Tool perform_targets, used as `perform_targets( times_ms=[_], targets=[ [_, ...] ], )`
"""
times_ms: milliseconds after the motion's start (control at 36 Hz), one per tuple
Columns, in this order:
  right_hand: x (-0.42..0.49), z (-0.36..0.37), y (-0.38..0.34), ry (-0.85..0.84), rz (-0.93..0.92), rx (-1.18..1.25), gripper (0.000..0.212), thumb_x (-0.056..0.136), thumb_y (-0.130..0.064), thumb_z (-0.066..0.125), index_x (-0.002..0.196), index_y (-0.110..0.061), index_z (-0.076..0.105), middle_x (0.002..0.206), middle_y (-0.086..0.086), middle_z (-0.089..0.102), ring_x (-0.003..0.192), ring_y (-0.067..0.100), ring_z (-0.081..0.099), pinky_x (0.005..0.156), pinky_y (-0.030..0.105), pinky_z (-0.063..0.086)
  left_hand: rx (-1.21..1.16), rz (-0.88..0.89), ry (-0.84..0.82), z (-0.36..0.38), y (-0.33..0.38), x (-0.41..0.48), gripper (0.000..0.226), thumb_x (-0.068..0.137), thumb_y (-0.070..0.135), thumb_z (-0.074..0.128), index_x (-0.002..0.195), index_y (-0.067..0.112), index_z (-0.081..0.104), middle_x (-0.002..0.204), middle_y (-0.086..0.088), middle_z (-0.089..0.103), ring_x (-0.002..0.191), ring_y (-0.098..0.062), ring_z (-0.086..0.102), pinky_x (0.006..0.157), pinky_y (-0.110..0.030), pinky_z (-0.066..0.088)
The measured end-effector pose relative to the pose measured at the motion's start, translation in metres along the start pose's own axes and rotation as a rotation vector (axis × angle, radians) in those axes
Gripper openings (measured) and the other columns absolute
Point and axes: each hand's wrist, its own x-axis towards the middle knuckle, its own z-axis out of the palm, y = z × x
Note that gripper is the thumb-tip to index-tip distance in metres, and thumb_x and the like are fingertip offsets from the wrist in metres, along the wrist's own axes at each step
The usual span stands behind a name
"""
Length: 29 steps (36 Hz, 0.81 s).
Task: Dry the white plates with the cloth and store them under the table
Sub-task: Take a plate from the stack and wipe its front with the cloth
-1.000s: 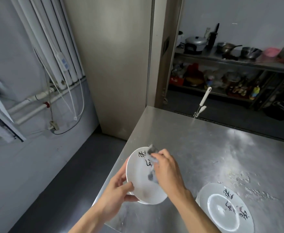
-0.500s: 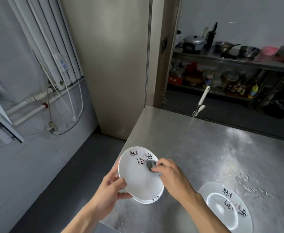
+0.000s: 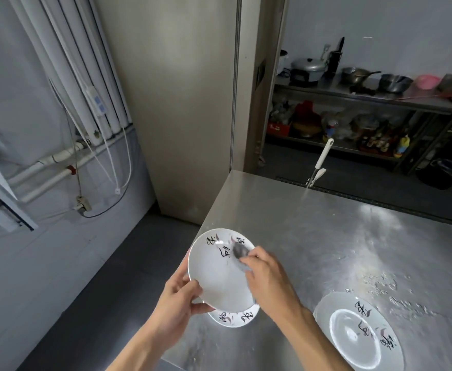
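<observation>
A white plate with black brush lettering is tilted toward me above the table's left edge. My left hand grips its lower left rim. My right hand presses a small grey cloth against the plate's upper right face. A second white plate lies flat on the table right beneath the held one, mostly hidden. A third white plate lies flat at the lower right.
The steel table has water drops on its right side. A white-handled tool stands at its far edge. A shelf with pots stands behind. Dark floor and wall pipes are at left.
The held plate has tipped and turned in my left hand, so its lettering sits higher. My right hand with the cloth has rubbed across its upper face. The plate underneath has come into view.
</observation>
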Motion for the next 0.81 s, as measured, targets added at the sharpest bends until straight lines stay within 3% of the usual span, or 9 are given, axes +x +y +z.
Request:
perform_targets(
  times_ms=[83, 139, 250, 361, 472, 528, 611, 722, 806],
  targets=[
    [0.001, -0.008, 0.0, -0.032, 0.041, 0.051, 0.031, 0.085, 0.004, 0.056, 0.101, -0.015, 0.074, 0.096, -0.005, 0.055, 0.078, 0.018, 0.06, 0.068, 0.023, 0.047, -0.034, 0.016, 0.032, 0.0, 0.0, 0.001, 0.084, 0.076, 0.004, 0.053, 0.148, 0.047, 0.053, 0.124, -0.003, 0.073, 0.099, -0.023, 0.074, 0.083, -0.05, 0.063],
    [0.004, -0.015, 0.002, 0.008, 0.089, 0.029, 0.023, 0.083, 0.005, 0.058, 0.096, -0.009, 0.071, 0.096, -0.001, 0.055, 0.081, 0.021, 0.057, 0.069, 0.02, 0.042, -0.048, 0.044, 0.055, 0.003, 0.001, 0.0, 0.085, 0.077, 0.003, 0.054, 0.148, 0.049, 0.052, 0.133, -0.004, 0.07, 0.107, -0.028, 0.073, 0.088, -0.055, 0.062],
    [-0.002, -0.013, -0.01, -0.186, -0.052, -0.025, 0.02, 0.09, -0.003, 0.055, 0.088, -0.018, 0.068, 0.096, -0.004, 0.056, 0.082, 0.02, 0.062, 0.074, 0.033, 0.052, -0.106, 0.097, 0.109, 0.007, 0.001, 0.001, 0.082, 0.081, 0.001, 0.055, 0.146, 0.051, 0.053, 0.135, -0.005, 0.07, 0.115, -0.033, 0.072, 0.087, -0.057, 0.062],
    [-0.004, -0.014, -0.001, 0.045, 0.073, 0.009, 0.019, 0.082, 0.006, 0.063, 0.091, -0.009, 0.072, 0.088, 0.001, 0.058, 0.076, 0.023, 0.059, 0.066, 0.023, 0.042, -0.151, 0.146, 0.169, 0.014, 0.005, 0.003, 0.081, 0.082, 0.004, 0.055, 0.148, 0.051, 0.05, 0.138, 0.002, 0.068, 0.121, -0.028, 0.07, 0.085, -0.05, 0.063],
    [-0.016, -0.001, -0.008, -0.003, 0.102, 0.135, 0.009, 0.09, -0.013, 0.063, 0.082, -0.016, 0.064, 0.089, -0.006, 0.053, 0.074, 0.012, 0.054, 0.071, 0.027, 0.047, -0.193, 0.171, 0.261, 0.018, 0.005, 0.005, 0.081, 0.092, -0.012, 0.05, 0.145, 0.049, 0.053, 0.136, 0.003, 0.069, 0.12, -0.027, 0.07, 0.083, -0.051, 0.063],
    [-0.016, 0.003, -0.008, 0.117, 0.18, 0.266, 0.012, 0.094, -0.014, 0.064, 0.081, -0.016, 0.064, 0.088, -0.005, 0.052, 0.075, 0.011, 0.056, 0.07, 0.02, 0.045, -0.252, 0.16, 0.293, 0.021, 0.001, 0.006, 0.076, 0.091, -0.017, 0.046, 0.139, 0.039, 0.06, 0.133, -0.004, 0.07, 0.117, -0.032, 0.072, 0.081, -0.05, 0.064],
    [-0.009, 0.007, -0.013, 0.242, 0.304, 0.416, 0.008, 0.092, -0.008, 0.067, 0.095, -0.014, 0.072, 0.093, -0.001, 0.059, 0.079, 0.007, 0.059, 0.069, 0.008, 0.04, -0.303, 0.144, 0.278, 0.032, 0.002, 0.003, 0.068, 0.077, -0.005, 0.053, 0.139, 0.025, 0.057, 0.133, -0.013, 0.069, 0.118, -0.037, 0.07, 0.083, -0.048, 0.063],
    [-0.007, 0.01, -0.015, 0.325, 0.427, 0.627, 0.013, 0.088, -0.002, 0.069, 0.091, -0.014, 0.073, 0.093, 0.002, 0.065, 0.085, 0.013, 0.063, 0.072, 0.017, 0.047, -0.305, 0.133, 0.236, 0.036, 0.001, -0.003, 0.08, 0.069, -0.006, 0.061, 0.134, 0.041, 0.059, 0.132, -0.003, 0.07, 0.119, -0.03, 0.07, 0.083, -0.043, 0.063],
    [-0.008, 0.004, -0.007, 0.349, 0.425, 0.671, 0.022, 0.083, 0.006, 0.069, 0.087, -0.015, 0.074, 0.096, -0.002, 0.067, 0.088, 0.013, 0.065, 0.074, 0.018, 0.049, -0.259, 0.114, 0.208, 0.025, 0.006, -0.008, 0.062, 0.074, 0.004, 0.065, 0.123, 0.042, 0.064, 0.128, -0.001, 0.07, 0.112, -0.024, 0.072, 0.083, -0.043, 0.062]
  ],
)
